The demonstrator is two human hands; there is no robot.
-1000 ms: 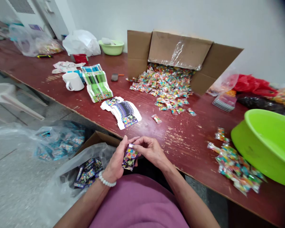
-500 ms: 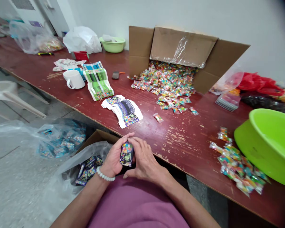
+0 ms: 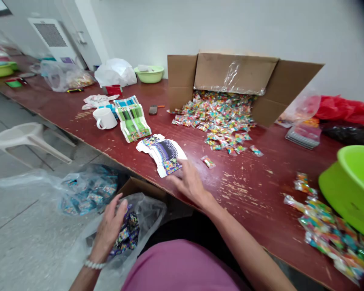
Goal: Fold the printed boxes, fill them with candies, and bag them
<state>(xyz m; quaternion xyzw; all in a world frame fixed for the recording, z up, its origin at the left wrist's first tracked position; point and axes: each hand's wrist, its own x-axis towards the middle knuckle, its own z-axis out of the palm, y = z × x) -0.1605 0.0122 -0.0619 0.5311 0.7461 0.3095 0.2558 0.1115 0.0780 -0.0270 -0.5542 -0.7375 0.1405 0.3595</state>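
Note:
My left hand [image 3: 109, 222], with a pale bead bracelet at its wrist, hovers over a clear plastic bag [image 3: 151, 208]. Its fingers are apart and no item shows in them. Inside the bag lie several small dark printed boxes [image 3: 130, 232]. My right hand [image 3: 189, 182] reaches over the table edge, thumb and fingers spread. Its fingertips are at the near right corner of a fanned stack of purple-and-white flat carton blanks [image 3: 166, 151]; whether they touch it I cannot tell. A single wrapped candy [image 3: 208, 162] lies just beyond that hand.
Many wrapped candies [image 3: 221, 117] spill from a tipped cardboard box [image 3: 236, 72]. Green carton blanks [image 3: 133, 121] and a white mug [image 3: 105, 119] stand left. A green basin [image 3: 346, 182] and more candies [image 3: 327, 230] are right. A bag of blue packs [image 3: 91, 192] sits below the table.
Both hands were together around a small dark box; they have parted. My left hand moved left over the bag, without the box in sight. My right hand moved forward to the purple blanks.

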